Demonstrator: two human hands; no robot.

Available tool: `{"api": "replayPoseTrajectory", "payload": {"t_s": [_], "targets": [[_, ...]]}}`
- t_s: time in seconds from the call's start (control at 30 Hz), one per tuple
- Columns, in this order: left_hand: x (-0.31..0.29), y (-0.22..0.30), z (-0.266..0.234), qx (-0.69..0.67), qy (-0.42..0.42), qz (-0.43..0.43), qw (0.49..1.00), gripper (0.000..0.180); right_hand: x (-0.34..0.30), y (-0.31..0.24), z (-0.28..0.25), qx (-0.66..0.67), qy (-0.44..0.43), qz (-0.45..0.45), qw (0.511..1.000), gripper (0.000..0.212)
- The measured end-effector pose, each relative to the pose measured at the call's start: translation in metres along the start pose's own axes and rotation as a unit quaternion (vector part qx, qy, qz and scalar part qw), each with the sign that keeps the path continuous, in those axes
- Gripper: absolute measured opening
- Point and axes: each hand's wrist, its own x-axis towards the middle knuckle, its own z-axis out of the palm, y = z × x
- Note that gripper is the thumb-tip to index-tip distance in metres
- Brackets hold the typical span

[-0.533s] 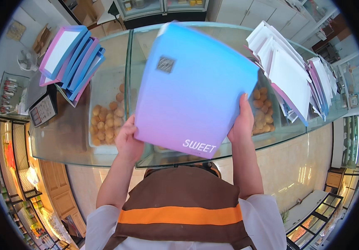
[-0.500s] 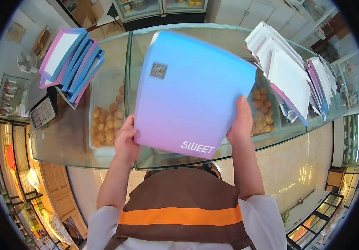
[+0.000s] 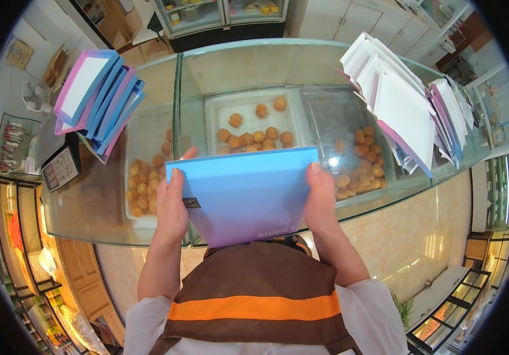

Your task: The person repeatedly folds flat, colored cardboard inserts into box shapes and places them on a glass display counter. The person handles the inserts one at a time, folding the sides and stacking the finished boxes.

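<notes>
Between my hands is a blue-to-pink cardboard gift box piece (image 3: 245, 189), its broad face tilted steeply with the blue edge uppermost. Its lower edge is close to my brown apron. My left hand (image 3: 173, 198) grips the left edge, thumb on the printed face near a small dark label. On the opposite edge, my right hand (image 3: 321, 198) pinches the upper corner with the thumb on top. Whether the piece is a folded flat box or a lid cannot be told, as its back is hidden. Beneath it lies the glass display counter (image 3: 331, 50).
Round brown pastries lie in trays (image 3: 213, 112) under the glass. At left, a stack of formed blue and pink box trays (image 3: 95, 94) stands beside a scale (image 3: 61, 168). At right lean piles of white-backed flat box cardboard (image 3: 402, 106). A glass-fronted fridge (image 3: 225, 18) stands beyond.
The box piece has swung from facing me broadly to a steep tilt, lower and closer to my body. Both hands stay on its sides, and the pastries behind it now show.
</notes>
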Motion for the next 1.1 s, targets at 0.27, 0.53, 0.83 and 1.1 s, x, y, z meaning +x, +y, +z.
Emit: {"api": "replayPoseTrajectory", "payload": {"t_s": [0.27, 0.53, 0.83, 1.1], "targets": [[-0.009, -0.029, 0.031, -0.067, 0.226, 0.167, 0.957, 0.018, -0.004, -0.002, 0.020, 0.025, 0.187, -0.093, 0.978, 0.020], [-0.014, -0.026, 0.021, -0.085, 0.137, 0.139, 0.977, 0.011, -0.008, -0.012, 0.006, 0.087, 0.151, -0.011, 0.985, 0.018], [-0.028, 0.001, 0.027, -0.100, 0.123, 0.018, 0.987, 0.017, -0.018, -0.005, 0.005, 0.092, 0.154, -0.013, 0.984, 0.017], [-0.027, -0.017, 0.024, -0.125, 0.137, 0.055, 0.981, 0.021, -0.018, 0.002, 0.006, 0.048, 0.163, -0.030, 0.985, 0.025]]}}
